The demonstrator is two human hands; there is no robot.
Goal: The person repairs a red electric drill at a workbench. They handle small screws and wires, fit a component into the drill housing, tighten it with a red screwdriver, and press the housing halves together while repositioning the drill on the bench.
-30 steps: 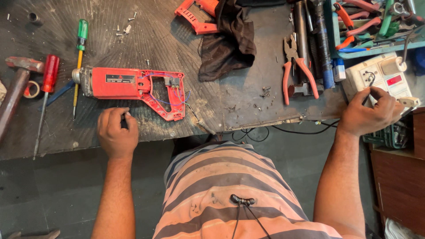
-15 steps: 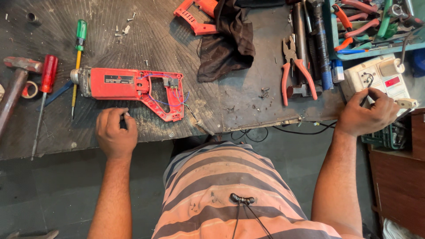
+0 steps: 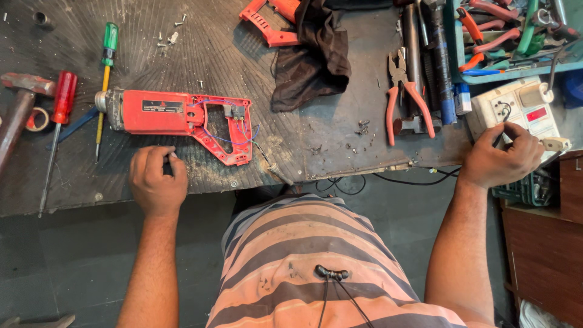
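Far left of the frame: a hammer (image 3: 21, 100) lying on the dark desk (image 3: 340, 140), a roll of tape (image 3: 37, 119) beside it, then a red-handled screwdriver (image 3: 59, 118) and a green-handled one (image 3: 106, 67).

Centre left: a red power-tool body (image 3: 176, 118), lying on its side with the handle cover off, thin blue wires and a switch block exposed in the open handle. Likely heavy at the metal nose end on the left, rigid in the plastic shell, fragile only at the loose wiring. Best taken by the solid barrel section left of the handle, never by the wires or the open frame edge, which looks thin and could flex.

Just below it, left hand (image 3: 158, 182) curled loosely on the desk edge, fingers closed around a small dark object, too hidden to identify. Near the tool, not touching it.

Upper middle: a second red shell piece (image 3: 267, 24) and a limp black cloth (image 3: 313, 54). Loose screws scattered near the upper left, small and easy to lose.

Right of centre: red-handled pliers (image 3: 405, 91).

Far right: right hand (image 3: 501, 158) cupped, fingers bent over a black cable at a white socket board (image 3: 522, 112). Grip on the cable itself not clear.
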